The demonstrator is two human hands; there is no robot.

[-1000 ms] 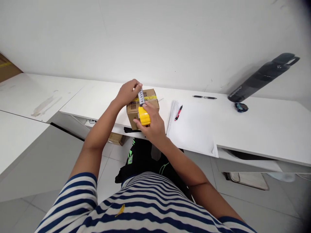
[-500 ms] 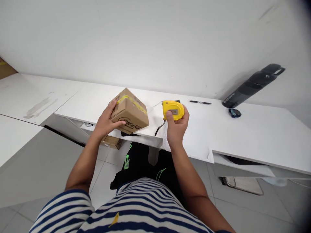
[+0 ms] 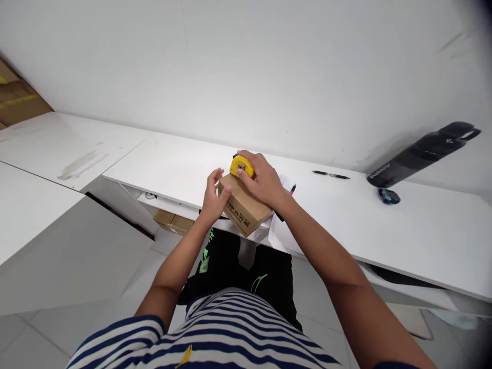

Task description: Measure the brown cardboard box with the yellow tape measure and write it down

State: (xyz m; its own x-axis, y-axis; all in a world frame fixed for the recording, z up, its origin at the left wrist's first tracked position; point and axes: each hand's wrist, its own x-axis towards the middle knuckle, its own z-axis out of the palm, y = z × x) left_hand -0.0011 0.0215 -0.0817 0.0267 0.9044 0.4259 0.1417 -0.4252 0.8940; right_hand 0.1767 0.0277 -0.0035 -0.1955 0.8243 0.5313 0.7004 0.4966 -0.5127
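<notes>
A small brown cardboard box point(image 3: 243, 211) sits tilted at the front edge of the white desk point(image 3: 403, 220). My left hand point(image 3: 213, 195) grips its left end, fingers curled over the top corner. My right hand point(image 3: 260, 179) is closed on a yellow tape measure point(image 3: 240, 166) and presses it against the far top edge of the box. No tape blade shows.
A red pen point(image 3: 292, 189) lies on white paper point(image 3: 282, 237) right of the box. Farther right are a black pen point(image 3: 330, 175), a black bottle point(image 3: 423, 152) on its side and a small dark object point(image 3: 388, 196). Cardboard boxes point(image 3: 19, 100) stand far left.
The right hand, which held the tape measure apart to the right, has brought it back onto the box. The left hand has shifted its grip and the box has turned.
</notes>
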